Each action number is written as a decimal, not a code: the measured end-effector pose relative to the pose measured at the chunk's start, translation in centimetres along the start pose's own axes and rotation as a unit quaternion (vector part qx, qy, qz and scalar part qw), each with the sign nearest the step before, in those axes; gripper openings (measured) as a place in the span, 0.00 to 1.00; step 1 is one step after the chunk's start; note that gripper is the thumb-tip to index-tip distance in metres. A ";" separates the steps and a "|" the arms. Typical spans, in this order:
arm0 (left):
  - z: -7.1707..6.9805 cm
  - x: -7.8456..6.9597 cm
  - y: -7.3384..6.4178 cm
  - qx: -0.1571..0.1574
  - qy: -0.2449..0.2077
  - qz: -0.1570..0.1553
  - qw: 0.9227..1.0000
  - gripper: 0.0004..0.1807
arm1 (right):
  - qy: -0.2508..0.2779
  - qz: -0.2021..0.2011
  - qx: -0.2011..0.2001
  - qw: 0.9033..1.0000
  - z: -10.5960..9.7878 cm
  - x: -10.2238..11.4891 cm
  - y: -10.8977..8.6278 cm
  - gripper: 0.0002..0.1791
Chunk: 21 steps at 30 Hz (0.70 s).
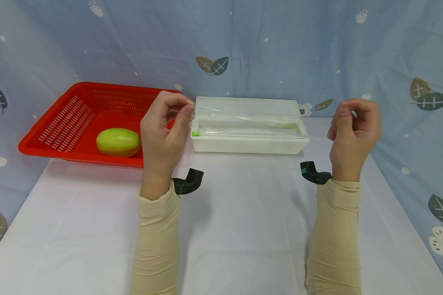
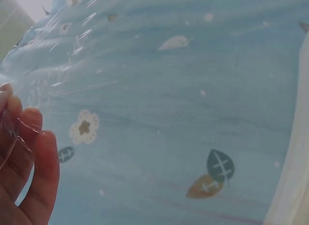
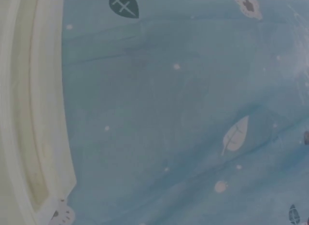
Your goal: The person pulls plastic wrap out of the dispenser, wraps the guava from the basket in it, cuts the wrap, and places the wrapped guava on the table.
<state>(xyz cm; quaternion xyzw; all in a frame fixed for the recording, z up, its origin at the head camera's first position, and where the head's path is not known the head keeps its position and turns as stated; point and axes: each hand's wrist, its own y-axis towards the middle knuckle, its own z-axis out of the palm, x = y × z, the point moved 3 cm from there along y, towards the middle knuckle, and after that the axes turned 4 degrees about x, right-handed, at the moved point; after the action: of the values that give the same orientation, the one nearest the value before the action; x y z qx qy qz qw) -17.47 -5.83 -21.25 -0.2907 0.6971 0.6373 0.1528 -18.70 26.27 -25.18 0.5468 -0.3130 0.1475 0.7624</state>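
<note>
Both left hand and right hand pinch clear film; white box between, green tab at left end.

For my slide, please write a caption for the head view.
Left hand pinches film by the open box, right hand to its right, fruit in the basket.

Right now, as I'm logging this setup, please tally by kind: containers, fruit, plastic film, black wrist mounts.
Containers: 2 (red basket, white box)
Fruit: 1 (green fruit)
Film: 1 (clear plastic film)
Black wrist mounts: 2 (left mount, right mount)
Total: 6
</note>
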 end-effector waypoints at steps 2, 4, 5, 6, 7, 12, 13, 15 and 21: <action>0.0 -0.8 0.1 -0.002 0.000 -0.005 1.000 0.04 | 0.010 0.004 -0.002 1.000 0.0 0.0 0.0 0.08; 0.0 -1.0 0.1 -0.004 -0.004 -0.009 1.000 0.04 | 0.021 0.005 -0.001 1.000 -0.2 -0.2 0.1 0.09; 0.0 -1.0 0.1 -0.005 -0.006 -0.011 1.000 0.04 | 0.029 0.005 -0.002 1.000 -0.3 -0.1 0.1 0.10; 0.0 -1.1 0.1 -0.005 -0.008 -0.012 1.000 0.04 | 0.032 0.004 -0.004 0.999 -0.4 -0.1 0.2 0.10; 0.1 -1.1 0.2 -0.005 -0.011 -0.013 1.000 0.04 | 0.036 0.002 -0.007 0.999 -0.4 0.0 0.2 0.10; 0.1 -1.3 0.2 -0.012 -0.023 -0.012 1.000 0.04 | 0.015 -0.015 -0.027 0.999 -0.7 0.6 0.4 0.10; 0.1 -1.4 0.2 -0.015 -0.025 -0.012 1.000 0.04 | 0.006 -0.019 -0.030 0.999 -0.7 0.8 0.4 0.09; 0.0 -1.4 0.2 -0.019 -0.028 -0.011 0.999 0.04 | -0.021 -0.026 -0.036 0.999 -0.7 1.3 0.5 0.08; 0.0 -1.6 0.2 -0.020 -0.038 -0.008 0.999 0.04 | -0.070 -0.039 -0.048 0.996 -0.3 2.9 0.4 0.06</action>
<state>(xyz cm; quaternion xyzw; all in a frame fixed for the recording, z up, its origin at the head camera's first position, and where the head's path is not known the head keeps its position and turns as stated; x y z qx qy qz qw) -16.34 -5.53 -20.18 -0.2750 0.6759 0.6601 0.1781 -16.65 26.36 -23.15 0.5302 -0.3513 0.0638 0.7691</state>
